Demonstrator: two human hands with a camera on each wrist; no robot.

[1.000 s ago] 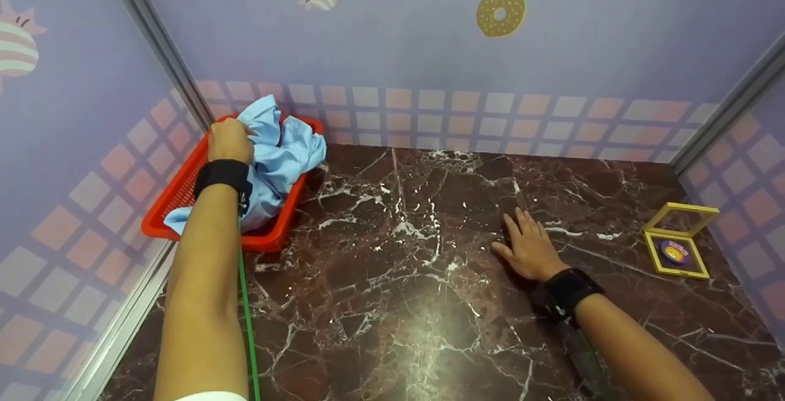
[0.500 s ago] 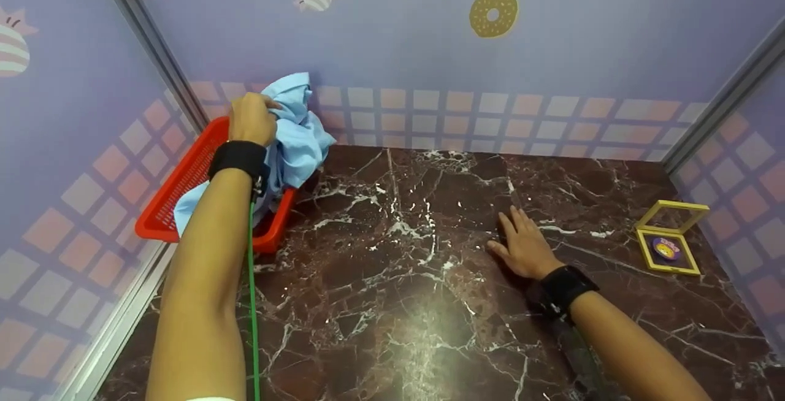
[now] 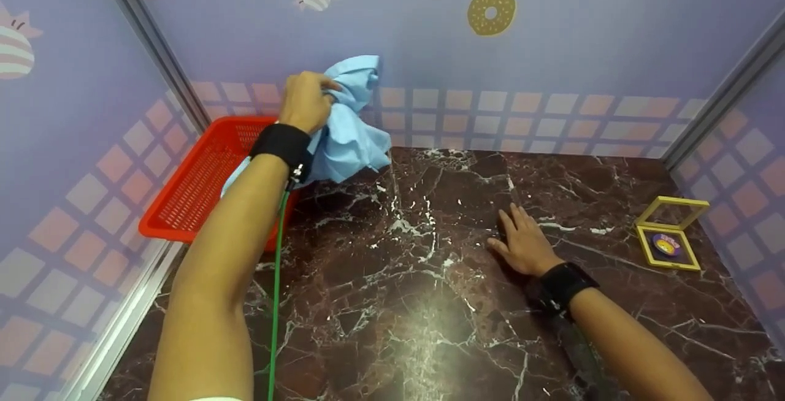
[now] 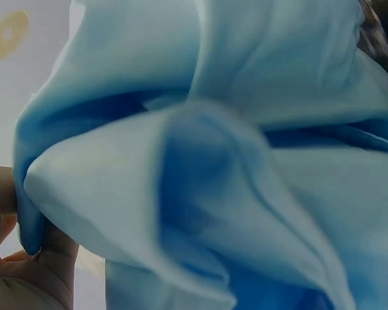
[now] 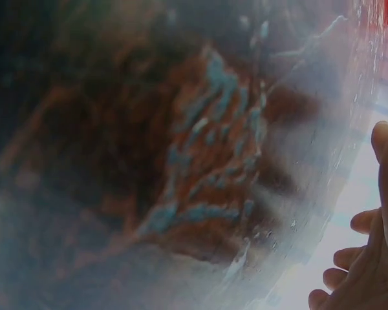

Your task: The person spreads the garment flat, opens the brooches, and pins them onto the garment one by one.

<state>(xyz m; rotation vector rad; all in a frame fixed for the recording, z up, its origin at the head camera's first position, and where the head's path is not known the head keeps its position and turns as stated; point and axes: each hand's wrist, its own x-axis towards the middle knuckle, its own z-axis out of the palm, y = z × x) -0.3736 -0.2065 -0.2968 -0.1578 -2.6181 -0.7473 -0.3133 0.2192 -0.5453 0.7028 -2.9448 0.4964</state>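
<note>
The left hand (image 3: 305, 102) holds one light blue cloth (image 3: 349, 137) up in the air, above the near-right corner of the red basket (image 3: 196, 186) and the back edge of the worktop (image 3: 392, 303). Its grip is closed on the top of the cloth: the fingers are curled round a bunch of fabric, so the rest hangs down in loose folds beside the wrist. I think the cloth is held from one high point so that it can hang free and clear the rim of the basket. In the left wrist view the blue fabric (image 4: 207, 168) fills almost the whole picture, and only a part of the fingers (image 4: 26, 271) shows at the lower left.

The right hand (image 3: 524, 244) lies flat on the dark marble worktop, palm down, fingers straight and a little spread; it holds nothing. It seems to rest there only for support, well apart from the cloth. The right wrist view is blurred and shows mostly the marble with the fingertips (image 5: 365, 258) at the lower right.

To count: one cloth, one basket standing in the left back corner against the wall, and one small yellow frame box (image 3: 671, 235), open, near the right wall with a round purple item inside. Each wrist wears one black band, and one green cable (image 3: 276, 278) runs along the left forearm.
</note>
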